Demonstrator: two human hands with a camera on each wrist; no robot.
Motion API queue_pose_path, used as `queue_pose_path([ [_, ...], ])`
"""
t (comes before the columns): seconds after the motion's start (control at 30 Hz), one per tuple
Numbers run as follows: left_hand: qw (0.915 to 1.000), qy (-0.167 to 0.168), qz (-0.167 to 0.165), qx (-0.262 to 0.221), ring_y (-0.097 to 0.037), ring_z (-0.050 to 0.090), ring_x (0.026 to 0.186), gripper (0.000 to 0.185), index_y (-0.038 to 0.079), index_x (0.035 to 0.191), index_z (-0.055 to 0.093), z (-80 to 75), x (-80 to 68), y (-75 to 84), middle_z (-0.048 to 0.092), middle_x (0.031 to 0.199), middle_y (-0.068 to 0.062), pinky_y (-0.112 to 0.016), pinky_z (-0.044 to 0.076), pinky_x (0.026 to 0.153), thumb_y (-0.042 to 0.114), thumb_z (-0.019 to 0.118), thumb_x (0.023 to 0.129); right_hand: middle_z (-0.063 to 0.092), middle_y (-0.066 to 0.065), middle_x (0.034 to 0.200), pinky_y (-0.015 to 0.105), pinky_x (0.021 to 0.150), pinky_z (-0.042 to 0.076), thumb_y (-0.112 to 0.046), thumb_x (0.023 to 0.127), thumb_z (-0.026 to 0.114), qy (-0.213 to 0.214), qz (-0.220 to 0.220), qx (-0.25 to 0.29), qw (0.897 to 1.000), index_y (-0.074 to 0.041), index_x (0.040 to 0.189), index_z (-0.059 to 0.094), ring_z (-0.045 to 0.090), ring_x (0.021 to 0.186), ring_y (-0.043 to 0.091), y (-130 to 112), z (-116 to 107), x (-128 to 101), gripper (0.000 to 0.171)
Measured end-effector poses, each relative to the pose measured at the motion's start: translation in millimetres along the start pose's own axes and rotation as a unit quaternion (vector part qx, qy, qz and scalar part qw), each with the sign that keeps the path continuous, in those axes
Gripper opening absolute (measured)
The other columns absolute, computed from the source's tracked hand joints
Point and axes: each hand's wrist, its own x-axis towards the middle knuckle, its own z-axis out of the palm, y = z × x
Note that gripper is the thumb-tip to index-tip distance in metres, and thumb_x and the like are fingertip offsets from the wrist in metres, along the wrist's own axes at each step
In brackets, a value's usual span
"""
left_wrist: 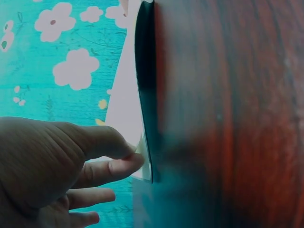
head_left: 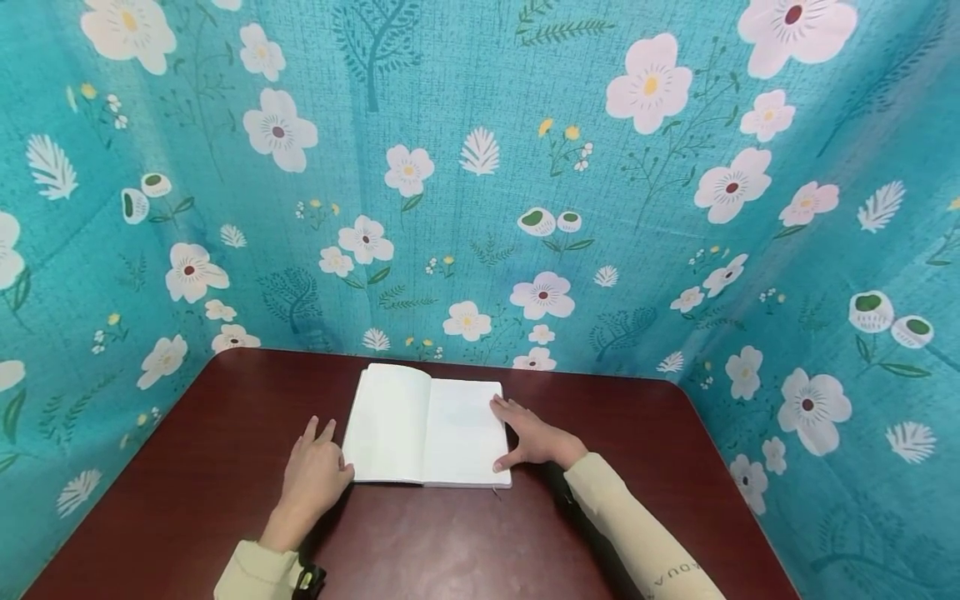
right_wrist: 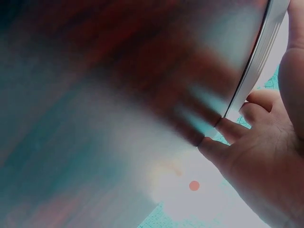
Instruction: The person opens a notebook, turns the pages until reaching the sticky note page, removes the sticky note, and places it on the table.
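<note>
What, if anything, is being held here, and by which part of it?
An open notebook: the left hand pinches its left page at the near outer corner. The right hand rests at the right edge without pinching.

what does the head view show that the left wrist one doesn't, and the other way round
Only the head view: the beige sleeves and what looks like a ribbon bookmark at the lower edge of the open notebook.
Only the left wrist view: the left hand with its index fingertip clearly against the thumb, pinching at the notebook's edge.
Both: the left hand, notebook, reddish-brown table and floral cloth.
</note>
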Motion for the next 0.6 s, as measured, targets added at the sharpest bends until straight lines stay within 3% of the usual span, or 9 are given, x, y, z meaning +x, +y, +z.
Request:
queue_pose_path([
  [0.3, 0.9977, -0.061, -0.026, 0.015, -0.057, 0.035, 0.141, 0.037, 0.01, 0.052, 0.058, 0.9, 5.1, -4.1, 0.052, 0.139, -0.039, -0.07, 0.037, 0.107, 0.019, 0.079, 0.082, 0.013, 0.01, 0.171, 0.057, 0.123, 0.021, -0.052, 0.075, 0.086, 0.001, -0.002, 0.003, 1.0, -0.009, 0.164, 0.017, 0.011, 0.157, 0.036, 0.3, -0.4, -0.5, 0.121],
  [0.43, 0.9962, -0.053, -0.033, 0.061, -0.056, 0.035, 0.141, 0.033, -0.004, 0.083, 0.072, 1.4, 9.0, -1.4, 0.048, 0.142, -0.041, -0.069, 0.036, 0.108, 0.026, 0.085, 0.079, 0.013, 0.01, 0.171, 0.057, 0.123, 0.021, -0.052, 0.075, 0.086, 0.002, -0.004, 0.002, 1.0, -0.008, 0.163, 0.017, 0.011, 0.157, 0.037, 0.3, -0.2, -0.5, 0.12],
  [0.5, 0.9964, -0.031, -0.015, 0.078, -0.056, 0.038, 0.139, 0.046, -0.008, 0.103, 0.071, 2.4, 12.7, 0.6, 0.048, 0.142, -0.04, -0.068, 0.037, 0.107, 0.023, 0.088, 0.074, 0.013, 0.01, 0.171, 0.057, 0.124, 0.021, -0.052, 0.075, 0.086, 0.001, -0.003, 0.001, 1.0, -0.008, 0.164, 0.017, 0.011, 0.157, 0.037, 0.1, -0.3, -0.7, 0.12],
  [0.6, 0.9958, -0.008, 0.049, 0.077, -0.053, 0.041, 0.139, 0.055, -0.007, 0.122, 0.065, 4.7, 20.3, 5.5, 0.051, 0.144, -0.034, -0.067, 0.039, 0.107, 0.007, 0.085, 0.073, 0.014, 0.01, 0.171, 0.057, 0.124, 0.021, -0.052, 0.075, 0.086, 0.002, -0.006, 0.003, 1.0, -0.008, 0.163, 0.017, 0.011, 0.157, 0.037, -0.4, -0.4, -1.3, 0.12],
])
